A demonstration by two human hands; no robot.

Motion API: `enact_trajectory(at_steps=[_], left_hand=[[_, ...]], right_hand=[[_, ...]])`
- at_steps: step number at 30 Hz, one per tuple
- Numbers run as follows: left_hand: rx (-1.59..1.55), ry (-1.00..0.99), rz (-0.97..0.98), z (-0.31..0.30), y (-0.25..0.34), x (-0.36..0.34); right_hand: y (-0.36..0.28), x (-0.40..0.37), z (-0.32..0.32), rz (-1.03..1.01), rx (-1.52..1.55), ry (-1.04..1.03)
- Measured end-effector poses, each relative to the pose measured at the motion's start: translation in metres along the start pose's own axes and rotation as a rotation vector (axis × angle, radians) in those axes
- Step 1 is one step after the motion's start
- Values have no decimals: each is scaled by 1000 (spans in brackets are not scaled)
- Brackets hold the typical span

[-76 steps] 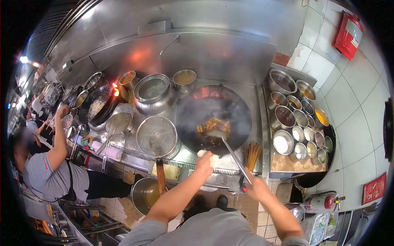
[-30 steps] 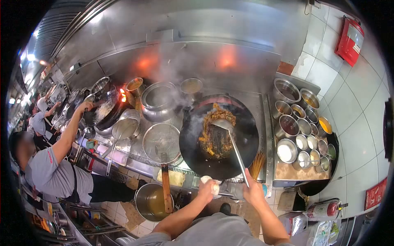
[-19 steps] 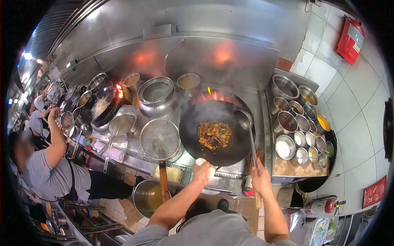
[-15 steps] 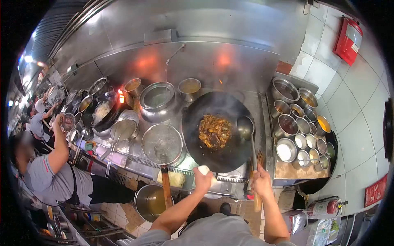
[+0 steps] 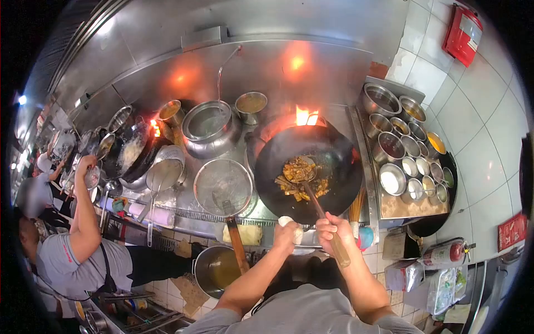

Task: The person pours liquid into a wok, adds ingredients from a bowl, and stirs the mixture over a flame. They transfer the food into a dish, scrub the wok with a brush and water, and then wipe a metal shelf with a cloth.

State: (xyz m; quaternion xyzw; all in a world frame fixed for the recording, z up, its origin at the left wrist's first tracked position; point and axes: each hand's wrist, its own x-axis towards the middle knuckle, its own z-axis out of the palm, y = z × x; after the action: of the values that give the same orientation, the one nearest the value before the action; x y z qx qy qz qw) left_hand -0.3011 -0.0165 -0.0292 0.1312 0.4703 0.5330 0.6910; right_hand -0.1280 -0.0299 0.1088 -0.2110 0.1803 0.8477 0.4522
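Now the ladle works among the food, flame up behind the wok

Head view: the ladle (image 5: pixel 318 209) reaches down into the wok (image 5: pixel 346 181), its bowl set among the browned food (image 5: pixel 293 189). Half a second ago that bowl rested against the wok's right wall, apart from the pile; since then it has come in to the middle, and the food lies looser, with part of it in or under the bowl. A bright flame (image 5: pixel 306 116) stands behind the far rim, where only a small spark showed before. For the work in hand, I judge this means that the food is being moved by the ladle over strong heat, rather than left to sit.

The right hand (image 5: pixel 332 231) is wrapped around the ladle's handle, the wooden end sticking out below the fist. The left hand (image 5: pixel 285 238) is bunched around a white cloth (image 5: pixel 298 235) at the wok's near edge; whether it grips the wok through the cloth, I cannot tell.

To the left of the wok lies a round strainer (image 5: pixel 223 186), its wooden handle pointing back over a deep pot (image 5: pixel 196 271). Metal containers (image 5: pixel 393 179) of sauces and seasonings crowd the right side, well apart from both hands.
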Motion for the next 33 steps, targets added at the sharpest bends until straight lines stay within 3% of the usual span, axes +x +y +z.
enact_trajectory(at_steps=[6,13,21,27,31,33], left_hand=[[-26,-24,34,18,-8,-17],[-27,-72,-267,-4,-17,-5],[-28,15,-358,4,-5,0],[-10,-32,-252,-6,-34,4],[-49,110,-101,15,-51,-5],[-70,279,15,36,-49,-14]], right_hand=[[-4,-12,-11,5,-40,-21],[-1,-38,-21,-178,-367,145],[-20,-67,-28,-179,-618,193],[-40,-77,-41,-155,-632,200],[-56,-83,-34,-163,-808,291],[-79,-81,-44,-101,-900,172]])
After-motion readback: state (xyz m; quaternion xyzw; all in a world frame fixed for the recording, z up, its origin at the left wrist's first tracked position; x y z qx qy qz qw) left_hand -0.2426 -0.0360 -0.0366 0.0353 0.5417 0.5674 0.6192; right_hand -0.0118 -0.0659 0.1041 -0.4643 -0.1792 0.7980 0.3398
